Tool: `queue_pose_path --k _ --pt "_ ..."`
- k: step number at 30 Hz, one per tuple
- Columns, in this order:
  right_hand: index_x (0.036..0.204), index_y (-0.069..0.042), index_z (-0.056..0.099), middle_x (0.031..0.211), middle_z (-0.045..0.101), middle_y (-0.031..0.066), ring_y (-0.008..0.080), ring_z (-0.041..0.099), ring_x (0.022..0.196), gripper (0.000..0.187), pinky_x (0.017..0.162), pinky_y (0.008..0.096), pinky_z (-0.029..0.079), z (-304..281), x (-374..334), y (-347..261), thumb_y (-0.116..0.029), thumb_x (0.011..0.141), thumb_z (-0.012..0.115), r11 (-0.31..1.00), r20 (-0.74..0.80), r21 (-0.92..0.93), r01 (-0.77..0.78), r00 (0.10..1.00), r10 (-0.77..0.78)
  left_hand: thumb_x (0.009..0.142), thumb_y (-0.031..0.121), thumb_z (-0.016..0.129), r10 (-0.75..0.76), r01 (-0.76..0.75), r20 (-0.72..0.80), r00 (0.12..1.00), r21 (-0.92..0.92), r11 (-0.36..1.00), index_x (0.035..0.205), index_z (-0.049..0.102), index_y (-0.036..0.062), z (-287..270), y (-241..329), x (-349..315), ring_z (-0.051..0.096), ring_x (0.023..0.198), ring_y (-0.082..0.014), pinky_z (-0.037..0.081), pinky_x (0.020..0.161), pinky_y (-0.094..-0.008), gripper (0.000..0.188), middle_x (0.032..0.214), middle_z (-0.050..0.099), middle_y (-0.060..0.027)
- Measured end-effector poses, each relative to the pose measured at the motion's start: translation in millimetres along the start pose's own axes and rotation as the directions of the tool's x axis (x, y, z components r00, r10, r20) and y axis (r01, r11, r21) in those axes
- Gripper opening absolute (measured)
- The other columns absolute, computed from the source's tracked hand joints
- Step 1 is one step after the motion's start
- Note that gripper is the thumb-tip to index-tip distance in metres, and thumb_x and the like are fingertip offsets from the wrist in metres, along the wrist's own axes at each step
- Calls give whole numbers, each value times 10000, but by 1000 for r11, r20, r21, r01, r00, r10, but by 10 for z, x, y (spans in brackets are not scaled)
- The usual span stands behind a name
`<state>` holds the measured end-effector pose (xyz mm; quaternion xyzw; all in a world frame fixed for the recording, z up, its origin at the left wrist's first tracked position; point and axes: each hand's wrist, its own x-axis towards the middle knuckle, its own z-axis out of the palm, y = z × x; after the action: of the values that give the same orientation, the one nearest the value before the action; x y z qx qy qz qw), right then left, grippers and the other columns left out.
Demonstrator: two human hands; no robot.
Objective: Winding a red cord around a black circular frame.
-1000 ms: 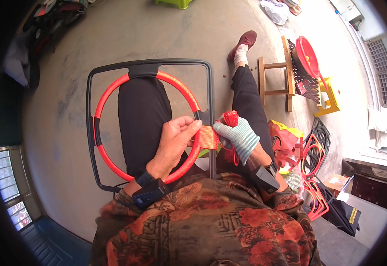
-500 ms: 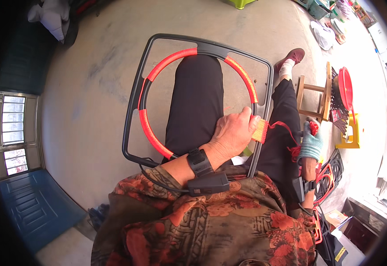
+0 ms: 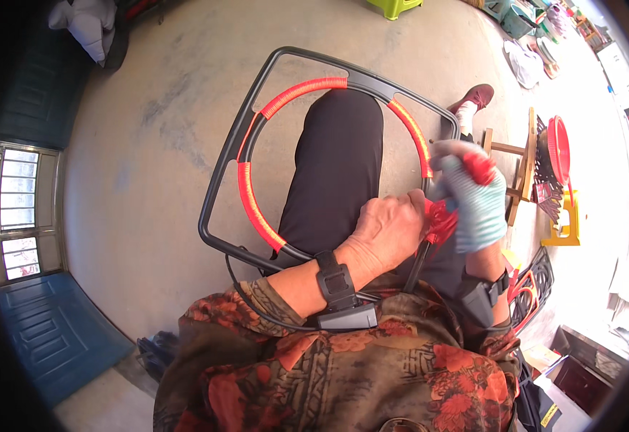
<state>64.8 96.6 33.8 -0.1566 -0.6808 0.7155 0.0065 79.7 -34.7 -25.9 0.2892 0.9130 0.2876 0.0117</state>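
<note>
A black rectangular frame with a round inner ring (image 3: 249,129) rests across my lap and over my left knee. Red cord (image 3: 258,209) is wound tightly round several stretches of the ring. My left hand (image 3: 390,229), bare, is closed round the ring's right side. Just beside its fingers bunches a loose red strand (image 3: 440,222). My right hand (image 3: 479,194) wears a striped teal and white glove and is smeared by motion at the frame's right edge. Red strand shows at that hand too; its fingertips are partly hidden.
Right of my leg stand a wooden stool (image 3: 522,162), a red plastic basket (image 3: 558,151) and a yellow stool (image 3: 565,223). Black and red cables (image 3: 534,288) lie near my right elbow. A green stool (image 3: 396,6) is at the far edge. Blue door panels (image 3: 59,327) are at left.
My right hand has come from the right, up and in to the frame beside my left hand, bringing the red strand. The frame has shifted slightly right and tilted.
</note>
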Motion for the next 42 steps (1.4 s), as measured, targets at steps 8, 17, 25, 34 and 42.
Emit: queue_pose_path --k 8,17,25,34,42 --pt "1072 -5 618 923 685 84 113 645 724 248 563 216 495 -76 8 356 -158 879 652 984 673 -101 -147 718 176 695 74 723 345 -561 -464 816 -492 666 644 531 101 -281 262 26 516 480 -188 403 465 -328 201 548 469 -15" --pt "1081 -9 631 911 691 85 115 651 723 246 588 233 512 -140 331 381 -152 882 653 978 335 9 -210 922 195 793 73 682 370 -72 -4 929 -983 171 723 551 40 -586 512 107 526 528 -73 415 485 -252 152 601 567 -3" --pt "1089 -13 643 900 697 86 117 656 722 245 611 249 527 23 173 411 -147 884 654 920 636 -110 -377 684 357 868 58 665 371 382 289 883 -901 -207 801 563 36 -644 526 62 534 596 -37 432 534 -209 124 695 591 20" --pt "1098 -17 656 888 704 88 119 662 721 246 636 267 544 333 -164 428 -141 886 655 875 863 -275 -399 297 408 967 256 535 47 71 59 997 -951 -302 887 589 28 -912 193 323 558 544 -116 458 483 -258 247 704 611 -53" --pt "1092 -31 665 852 710 67 131 664 687 280 650 280 553 546 -460 248 -153 845 717 988 675 -3 -155 728 116 946 239 537 -105 -4 154 983 -545 -839 864 626 15 -1029 -345 572 492 587 -112 408 487 -221 255 687 529 -19"
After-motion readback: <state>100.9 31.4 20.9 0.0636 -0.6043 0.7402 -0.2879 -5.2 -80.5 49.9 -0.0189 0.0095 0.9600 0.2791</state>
